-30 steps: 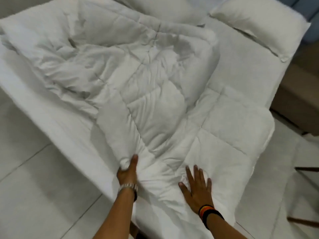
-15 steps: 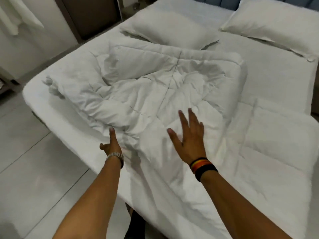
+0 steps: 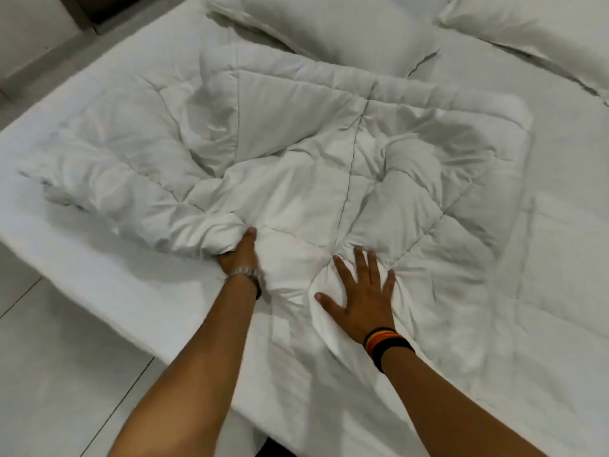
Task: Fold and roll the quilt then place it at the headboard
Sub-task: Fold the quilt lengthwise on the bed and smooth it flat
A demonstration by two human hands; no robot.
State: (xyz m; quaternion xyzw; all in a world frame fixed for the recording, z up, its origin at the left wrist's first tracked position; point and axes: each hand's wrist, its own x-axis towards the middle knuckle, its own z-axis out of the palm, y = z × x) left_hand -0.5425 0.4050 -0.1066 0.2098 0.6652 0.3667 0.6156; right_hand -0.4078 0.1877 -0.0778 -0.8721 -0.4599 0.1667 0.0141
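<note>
White bed (image 3: 108, 285), rumpled quilt (image 3: 296, 179), hands (image 3: 359, 301) pressing

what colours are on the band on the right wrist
The wristband on the right hand is striped orange, yellow, red and black; the head view shows it.

Both hands on rumpled quilt (image 3: 296, 166)

Left hand (image 3: 238, 258) clenched (right hand (image 3: 361, 303) flat, splayed)
</note>
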